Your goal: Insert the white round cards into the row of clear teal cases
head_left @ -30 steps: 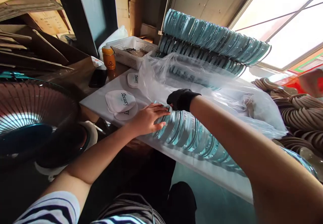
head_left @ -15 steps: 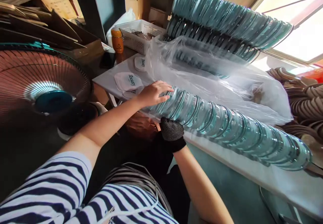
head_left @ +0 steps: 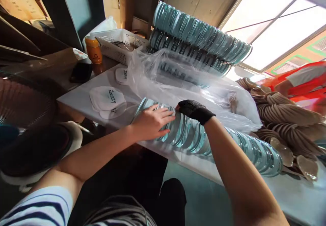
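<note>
A long row of nested clear, bluish plastic pieces with rounded rims lies along the front of the table. My bare left hand rests on the row's left end, its fingers spread over the rims. Close beside it, my right hand, in a black dotted fingerless glove, reaches over the top of the row. Its fingers are curled in at the rims; what lies between the fingertips is hidden. Behind the row lies a crumpled clear plastic bag. Pale rounded cards with "sbeauty" print lie to the left.
More stacked clear plastic pieces stand at the back. A white basket, an orange bottle and a dark phone are at back left. Brown ridged bundles fill the right side. A fan stands at left.
My right hand has risen from below the table edge to the top of the row. My left hand has settled flatter on the row's end. The view has turned rightward.
</note>
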Motion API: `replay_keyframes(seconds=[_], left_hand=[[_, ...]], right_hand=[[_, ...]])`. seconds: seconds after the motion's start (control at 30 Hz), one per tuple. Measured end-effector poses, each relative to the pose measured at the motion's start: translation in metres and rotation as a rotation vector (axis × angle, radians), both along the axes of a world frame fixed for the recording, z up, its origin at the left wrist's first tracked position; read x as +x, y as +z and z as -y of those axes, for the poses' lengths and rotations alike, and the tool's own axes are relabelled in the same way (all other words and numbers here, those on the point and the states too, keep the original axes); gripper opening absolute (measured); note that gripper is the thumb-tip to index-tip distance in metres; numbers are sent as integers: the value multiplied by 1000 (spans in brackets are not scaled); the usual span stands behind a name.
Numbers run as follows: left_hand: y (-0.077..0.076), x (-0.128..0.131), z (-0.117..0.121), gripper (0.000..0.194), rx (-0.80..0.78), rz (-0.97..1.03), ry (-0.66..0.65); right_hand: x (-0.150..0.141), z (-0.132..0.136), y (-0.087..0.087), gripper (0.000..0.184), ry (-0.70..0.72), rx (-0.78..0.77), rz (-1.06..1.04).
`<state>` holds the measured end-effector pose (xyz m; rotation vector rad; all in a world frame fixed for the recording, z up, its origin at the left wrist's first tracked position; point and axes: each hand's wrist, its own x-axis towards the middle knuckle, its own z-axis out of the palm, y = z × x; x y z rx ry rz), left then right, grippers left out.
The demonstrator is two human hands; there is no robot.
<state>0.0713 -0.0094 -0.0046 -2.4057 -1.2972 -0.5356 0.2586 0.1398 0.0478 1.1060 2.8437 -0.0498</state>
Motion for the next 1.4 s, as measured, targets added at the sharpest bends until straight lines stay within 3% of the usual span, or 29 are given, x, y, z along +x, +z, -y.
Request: replay_keyframes(seconds=[0.1,0.23,0.33,0.47,0.57,0.7,0.8,0.87,0.97,1.07,1.13,1.17,1.27,1.4], left_hand=[[-6,-2,-4,46,1,12,-4],[-5,-6,-2,46,-12,27,-2],[-5,-7,-3,45,-28,37,-6],[-3,-7,-6,45,-43,67,-2],[-1,-6,-7,46,-70,90,11],[0,-8,-10,46,-92,92,7],[3,-10,-10,47,-99,67,24],[6,-9,-7,46,-108,39,41],[12,2,-1,45,-112,-13,40],[12,21,-1,48,-91,-63,-15],[7,32,-6,53,-74,-83,-47],[3,36,-9,55,-65,-90,-54],[-8,42,-17,61,-30,-88,-66],[-17,38,-20,62,19,-62,-108]], right_hand=[[-21,-27,7,35,115,-196,58],[-35,-26,18,34,65,-293,183],[-36,-7,29,30,123,-74,267],[-17,40,23,27,-27,239,109],[2,91,-12,32,-145,325,-131],[6,148,-91,42,-186,216,-222],[-4,165,-141,44,-199,89,-194],[-5,167,-155,46,-202,49,-201],[13,158,-139,47,-153,103,-305],[45,126,-93,46,-244,281,-498],[60,89,-59,40,-291,334,-494],[62,69,-44,36,-281,304,-414],[54,12,-15,32,-195,16,-84],[29,-28,0,34,-98,-236,95]])
